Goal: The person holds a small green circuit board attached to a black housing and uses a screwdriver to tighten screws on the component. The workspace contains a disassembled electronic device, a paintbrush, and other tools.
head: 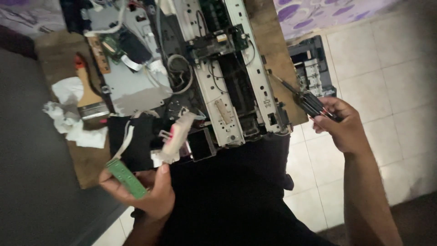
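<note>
From the head camera, looking down, the person's left hand [148,193] is low in the picture, its grip closed around a small green rectangular circuit board [126,177]. A flat white ribbon cable [126,140] runs up from that board toward a white plastic part with a pink patch [175,136], which lies at the near edge of the opened machine.

The right hand [342,130] is out to the side, over the pale tiled floor [391,68], its grip shut on the black handle of a screwdriver [309,104]. The thin shaft points up and inward, toward the machine's side; I cannot tell whether the tip touches it.

Between the hands sits the dismantled printer chassis of grey metal rails and black plastic [227,82], on a brown wooden bench [59,59]. On the bench to the left lie a wooden-handled paintbrush with a metal ferrule [91,98] and, touching it, crumpled white tissue paper [73,123]. A second grey plastic assembly [314,68] rests beyond the bench, near the right hand.
</note>
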